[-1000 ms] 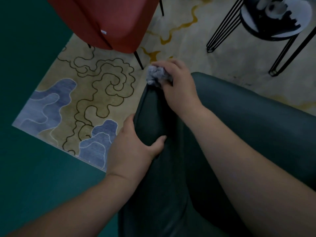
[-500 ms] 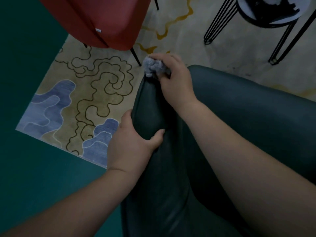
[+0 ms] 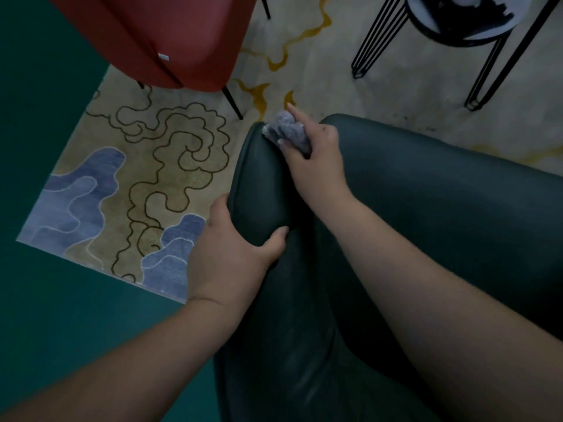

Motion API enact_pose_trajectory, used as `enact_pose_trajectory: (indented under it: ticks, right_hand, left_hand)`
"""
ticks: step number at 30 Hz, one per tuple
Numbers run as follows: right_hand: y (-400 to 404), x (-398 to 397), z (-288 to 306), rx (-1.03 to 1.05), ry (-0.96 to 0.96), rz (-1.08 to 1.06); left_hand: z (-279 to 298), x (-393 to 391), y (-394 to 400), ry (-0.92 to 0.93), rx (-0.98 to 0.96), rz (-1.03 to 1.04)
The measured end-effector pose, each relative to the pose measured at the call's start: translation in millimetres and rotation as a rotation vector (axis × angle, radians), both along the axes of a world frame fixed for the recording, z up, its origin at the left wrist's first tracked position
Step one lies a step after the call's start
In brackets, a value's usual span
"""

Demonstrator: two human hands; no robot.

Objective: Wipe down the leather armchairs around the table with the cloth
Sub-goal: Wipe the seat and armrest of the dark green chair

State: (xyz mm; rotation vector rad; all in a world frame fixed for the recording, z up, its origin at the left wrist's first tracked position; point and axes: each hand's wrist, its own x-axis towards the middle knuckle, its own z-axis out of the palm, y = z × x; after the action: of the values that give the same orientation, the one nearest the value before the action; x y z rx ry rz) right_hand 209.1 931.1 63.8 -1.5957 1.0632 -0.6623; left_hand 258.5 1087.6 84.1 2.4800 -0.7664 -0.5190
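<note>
Chair being cleaned: a dark green leather armchair is filling the near right of the view.
Right hand: the right hand is pressing a crumpled grey cloth onto the far tip of the chair's left arm, fingers clamped round the cloth, one finger pointing outward.
Left hand: the left hand is gripping the same padded arm nearer in, thumb and fingers wrapping over its edge.
Surroundings: a red leather armchair is standing far left on a patterned beige and blue rug; a round black wire-legged worktop is sitting far right.
Progress: wiping is under way on the green chair; the red chair is seemingly still waiting, though that is only a guess.
</note>
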Motion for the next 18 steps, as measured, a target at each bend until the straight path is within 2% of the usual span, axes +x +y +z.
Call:
enact_pose_trajectory:
  ticks: [7,11,15,17,18]
  right_hand:
    - [89.8,-70.8,-7.7,-0.004,-0.085,0.075]
    - [55.0,-51.0,7.7,-0.006,-0.045,0.073]
    - [18.5,2.8,17.1,-0.247,0.016,0.253]
    - [7.8,5.8,2.2,-0.274,0.007,0.226]
    - [3.7,0.6,-6.5,-0.214,-0.009,0.164]
  left_hand:
    - [0.4,0.1,-1.5,0.035,0.011,0.0]
    - [0.8,0.5,-0.9,0.007,0.005,-0.005]
    - [0.6,1.4,-0.1,0.005,0.0,-0.015]
    - [-0.4,1.1,0.3,0.001,-0.011,-0.021]
    - [-1.2,1.2,0.4,-0.006,-0.016,-0.022]
